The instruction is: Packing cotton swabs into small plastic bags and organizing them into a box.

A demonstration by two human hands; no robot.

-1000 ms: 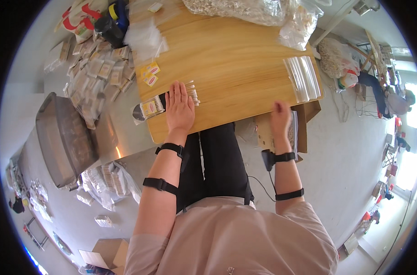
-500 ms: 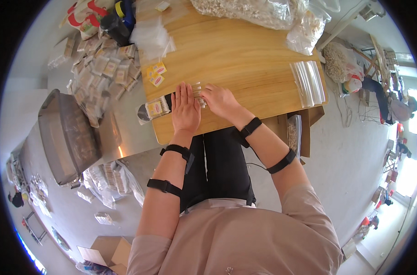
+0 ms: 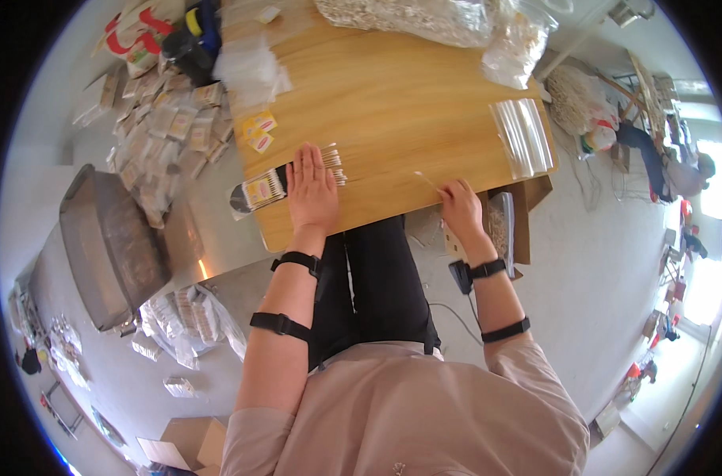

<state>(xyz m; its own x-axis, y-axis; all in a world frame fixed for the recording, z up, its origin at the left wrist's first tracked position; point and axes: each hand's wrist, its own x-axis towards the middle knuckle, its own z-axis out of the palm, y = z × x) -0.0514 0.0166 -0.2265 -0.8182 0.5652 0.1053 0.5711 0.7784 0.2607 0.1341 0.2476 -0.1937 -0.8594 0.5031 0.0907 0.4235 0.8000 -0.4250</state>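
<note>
My left hand (image 3: 312, 194) lies flat, fingers stretched out, on a row of cotton swabs (image 3: 331, 165) near the table's left front edge. White swab tips stick out to the right of it. On its left side, a yellow label card (image 3: 261, 190) lies over more swabs beside a black strip. My right hand (image 3: 461, 208) is at the table's front edge, well apart from the row, with its fingers pinched on one thin cotton swab (image 3: 429, 182) that points up and left.
Yellow cards (image 3: 259, 129) and clear bags (image 3: 250, 75) lie along the table's left. Empty-looking clear sleeves (image 3: 522, 139) lie at the right edge. Large bags of swabs (image 3: 408, 17) fill the back. Packed bags (image 3: 170, 127) and a grey bin (image 3: 111, 246) stand left; an open carton (image 3: 522, 222) stands below right.
My right hand has moved away from the row, rightward and toward the front edge, carrying a cotton swab. My left hand stays flat on the row.
</note>
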